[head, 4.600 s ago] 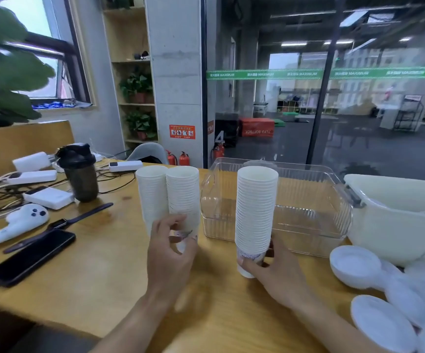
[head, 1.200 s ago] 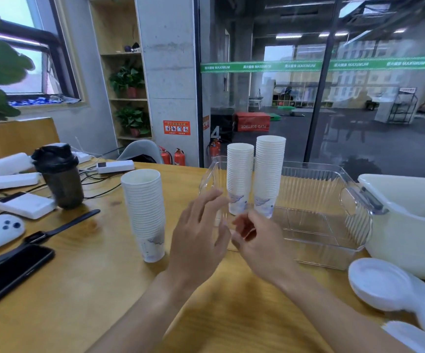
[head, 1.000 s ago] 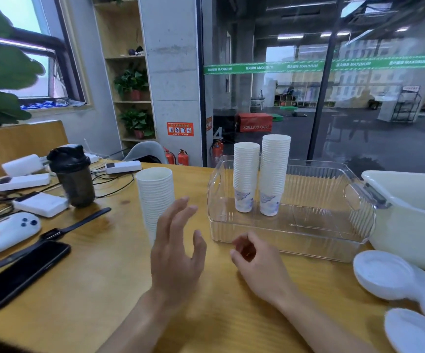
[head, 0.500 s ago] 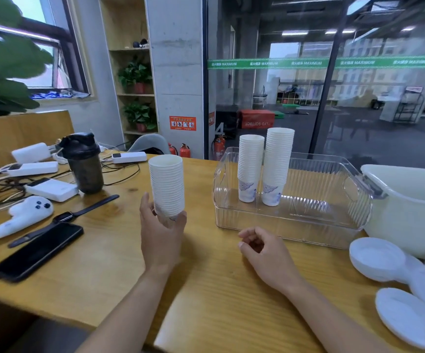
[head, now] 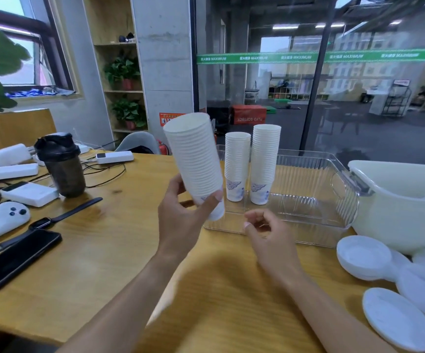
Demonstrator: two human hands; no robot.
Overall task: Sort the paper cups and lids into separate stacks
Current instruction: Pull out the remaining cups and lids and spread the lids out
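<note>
Up off the counter (head: 104, 256), at about 12 o'clock from my left hand (head: 180, 220), is a tall stack of paper cups (head: 194, 164). My left hand grips it near the bottom, thumb on one side and fingers on the other. The stack leans with its top toward 11 o'clock. I think I hold it low so the cups do not slide apart.

My right hand (head: 267, 233) holds nothing. Its fingers are loosely curled, and it waits low over the counter, at 3 o'clock from my left hand. I think it stays close so it can help steady the stack.

At 1 o'clock from my left hand sits the clear bin (head: 320, 207). Two more cup stacks stand upright inside it, side by side: the shorter stack (head: 236, 166) and the taller stack (head: 264, 161). They are at the bin's near left corner. I think the bin is where cups go, so my stack likely goes next to them.

The lids (head: 397, 289) lie loose on the counter at 4 o'clock from my right hand. They are still spread out and partly on top of each other, not in a neat stack. Beside them, at 2 o'clock, is a white tub (head: 397, 200).

Far at 9 o'clock are a dark bottle (head: 61, 166) and a black phone (head: 12, 261). They are well apart from the cups, so they should not get bumped.
</note>
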